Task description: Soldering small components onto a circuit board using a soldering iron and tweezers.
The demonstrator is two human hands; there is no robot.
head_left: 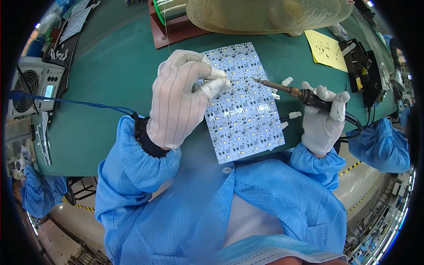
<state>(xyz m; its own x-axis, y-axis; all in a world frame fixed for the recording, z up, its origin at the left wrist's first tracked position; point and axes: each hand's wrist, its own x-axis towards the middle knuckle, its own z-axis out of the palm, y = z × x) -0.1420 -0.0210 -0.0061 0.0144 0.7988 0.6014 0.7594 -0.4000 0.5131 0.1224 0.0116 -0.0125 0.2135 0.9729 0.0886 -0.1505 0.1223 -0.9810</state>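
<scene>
A white circuit board (240, 117) dotted with rows of small yellowish LEDs and dark parts lies slightly turned on the green mat. My left hand (183, 99), in a striped white glove, is pinched closed over the board's upper left part. Solder wire (167, 35) comes down from a spool (172, 9) into this hand, and a thin end shows past the fingertips. My gloved right hand (322, 121) is wrapped round the handle of a soldering iron (285, 88). The iron points left, its tip over the board's upper part, close to the wire end.
White connectors (295, 115) stick out along the board's right edge. A cloudy plastic cover (269, 15) overhangs the far side. Yellow speckled paper (327, 49) and a black stand (364, 70) sit at far right. At left are a boxy unit with a fan (37, 86) and a blue wrist cord (84, 100).
</scene>
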